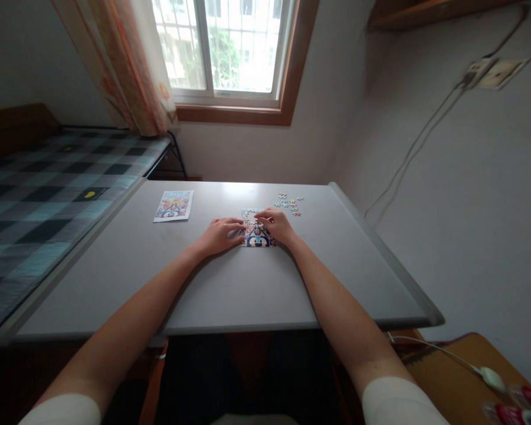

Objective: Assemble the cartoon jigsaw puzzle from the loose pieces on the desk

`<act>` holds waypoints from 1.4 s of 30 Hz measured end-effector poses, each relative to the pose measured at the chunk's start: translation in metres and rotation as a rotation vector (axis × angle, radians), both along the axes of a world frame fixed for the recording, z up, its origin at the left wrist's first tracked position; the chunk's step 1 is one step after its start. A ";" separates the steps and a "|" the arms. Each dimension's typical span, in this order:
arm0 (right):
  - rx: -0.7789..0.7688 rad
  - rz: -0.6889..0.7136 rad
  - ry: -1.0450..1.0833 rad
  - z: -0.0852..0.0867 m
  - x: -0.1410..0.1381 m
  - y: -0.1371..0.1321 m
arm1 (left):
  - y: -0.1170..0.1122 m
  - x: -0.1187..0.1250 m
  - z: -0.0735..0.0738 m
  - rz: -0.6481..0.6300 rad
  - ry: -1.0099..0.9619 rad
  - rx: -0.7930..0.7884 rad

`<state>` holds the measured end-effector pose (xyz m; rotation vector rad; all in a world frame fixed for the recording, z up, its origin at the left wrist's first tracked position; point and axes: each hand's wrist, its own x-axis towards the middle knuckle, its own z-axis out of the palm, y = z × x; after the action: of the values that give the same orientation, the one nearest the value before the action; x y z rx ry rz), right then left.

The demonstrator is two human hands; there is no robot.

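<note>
A small, partly assembled colourful jigsaw puzzle (256,235) lies on the grey table (230,283) in front of me. My left hand (221,234) rests flat on the table at the puzzle's left edge, fingers stretched toward it. My right hand (278,225) sits over the puzzle's upper right part, its fingertips pressed together on a piece I cannot make out clearly. Several loose puzzle pieces (289,204) lie scattered a little beyond the right hand.
A printed reference picture (174,205) lies at the table's far left. A bed with a checked cover (44,195) borders the table on the left. A wall stands close on the right, with a cable (446,354) at lower right. A window (223,47) is behind.
</note>
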<state>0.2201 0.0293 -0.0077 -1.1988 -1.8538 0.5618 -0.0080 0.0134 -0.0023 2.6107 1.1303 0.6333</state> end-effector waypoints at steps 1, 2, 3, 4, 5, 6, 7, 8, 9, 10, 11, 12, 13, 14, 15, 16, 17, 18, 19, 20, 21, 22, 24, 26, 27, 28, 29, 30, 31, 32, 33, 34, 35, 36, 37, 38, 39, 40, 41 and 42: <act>-0.001 0.001 -0.002 0.000 0.000 0.000 | 0.000 0.000 0.000 0.000 0.003 -0.001; -0.003 0.003 -0.002 -0.001 0.000 0.000 | 0.000 0.000 0.000 0.002 0.005 -0.002; -0.004 0.007 -0.002 -0.002 0.000 0.001 | 0.000 0.000 0.000 0.002 0.007 -0.002; -0.004 0.011 -0.001 -0.002 0.000 0.001 | 0.000 0.000 0.000 0.003 0.009 0.000; -0.004 0.014 0.000 -0.003 0.000 0.001 | 0.000 0.000 0.000 0.003 0.010 0.002; -0.003 0.015 -0.001 -0.004 0.000 0.001 | 0.000 0.000 0.000 0.003 0.010 0.003; -0.002 0.013 -0.004 -0.004 0.000 0.001 | 0.000 0.000 0.000 0.003 0.010 0.003; -0.002 0.010 -0.009 -0.004 0.000 0.001 | 0.000 0.000 0.000 0.002 0.009 0.004; -0.001 0.006 -0.017 -0.004 0.000 0.001 | 0.000 0.001 0.000 0.002 0.007 0.006; -0.002 0.001 -0.025 -0.003 -0.001 0.001 | 0.000 0.001 0.000 0.002 0.004 0.009; -0.003 -0.004 -0.035 -0.003 -0.001 0.000 | 0.000 0.001 0.001 0.001 0.002 0.012; -0.005 -0.009 -0.046 -0.002 -0.001 0.000 | 0.000 0.001 0.001 0.000 0.002 0.015; -0.008 -0.016 -0.058 -0.001 -0.001 -0.001 | 0.000 0.001 0.001 -0.002 0.002 0.017; -0.011 -0.021 -0.073 0.000 -0.001 -0.001 | 0.000 0.001 0.001 -0.001 0.002 0.019; -0.014 -0.025 -0.091 0.001 -0.002 -0.002 | 0.000 0.001 0.001 -0.001 0.003 0.020; -0.017 -0.026 -0.112 0.001 -0.002 -0.002 | 0.000 0.001 0.000 -0.001 0.005 0.021; -0.018 -0.029 -0.138 0.002 -0.002 -0.003 | 0.000 0.001 0.000 0.000 0.006 0.021; -0.018 -0.036 -0.166 0.002 -0.002 -0.003 | 0.000 0.000 0.000 0.000 0.008 0.020; -0.017 -0.047 -0.198 0.002 -0.002 -0.004 | 0.001 0.000 0.000 -0.001 0.009 0.018; -0.015 -0.064 -0.231 0.002 -0.002 -0.004 | 0.001 0.000 0.000 -0.002 0.009 0.016; -0.012 -0.083 -0.261 0.002 -0.003 -0.004 | 0.001 0.000 0.000 -0.002 0.008 0.014; -0.010 -0.101 -0.288 0.002 -0.003 -0.005 | 0.001 0.000 0.000 -0.002 0.006 0.014; -0.005 -0.123 -0.323 0.001 -0.003 -0.006 | 0.001 0.000 0.000 0.000 0.006 0.013; -0.003 -0.131 -0.335 0.002 -0.003 -0.006 | 0.000 0.000 0.001 0.002 0.010 0.011; -0.004 -0.135 -0.334 0.003 -0.003 -0.006 | 0.000 0.000 0.001 0.002 0.012 0.011; -0.005 -0.141 -0.330 0.003 -0.003 -0.007 | 0.000 0.000 0.002 0.001 0.013 0.010; -0.006 -0.149 -0.325 0.004 -0.003 -0.007 | 0.000 0.000 0.002 0.002 0.015 0.009; -0.008 -0.157 -0.321 0.005 -0.003 -0.007 | -0.001 0.001 0.002 0.002 0.017 0.008; -0.010 -0.162 -0.320 0.006 -0.003 -0.007 | -0.001 0.001 0.002 0.004 0.018 0.006; -0.013 -0.163 -0.323 0.006 -0.003 -0.007 | -0.001 0.001 0.002 0.005 0.019 0.004; -0.017 -0.161 -0.330 0.007 -0.003 -0.008 | -0.001 0.001 0.002 0.006 0.018 0.002; -0.022 -0.154 -0.340 0.007 -0.003 -0.008 | -0.001 0.001 0.002 0.005 0.015 0.002; -0.027 -0.147 -0.351 0.007 -0.003 -0.008 | -0.001 0.001 0.002 0.002 0.012 0.001; -0.032 -0.141 -0.362 0.007 -0.003 -0.009 | 0.000 0.000 0.002 -0.001 0.009 0.001; -0.037 -0.138 -0.372 0.007 -0.004 -0.009 | 0.000 0.000 0.002 -0.005 0.006 0.000; -0.044 -0.141 -0.382 0.007 -0.004 -0.010 | 0.000 0.000 0.002 -0.006 0.005 0.000; -0.053 -0.147 -0.392 0.008 -0.005 -0.010 | 0.000 0.000 0.001 -0.006 0.005 0.000; -0.064 -0.157 -0.402 0.008 -0.006 -0.011 | 0.000 0.001 0.001 -0.004 0.006 -0.001; -0.075 -0.171 -0.414 0.009 -0.007 -0.011 | 0.000 0.001 0.001 -0.001 0.005 -0.003; -0.087 -0.186 -0.427 0.010 -0.008 -0.012 | 0.000 0.001 0.001 0.002 0.004 -0.005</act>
<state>0.2124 0.0176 0.0019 -1.6277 -2.0507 0.2994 -0.0072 0.0133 -0.0012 2.6081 1.1340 0.6242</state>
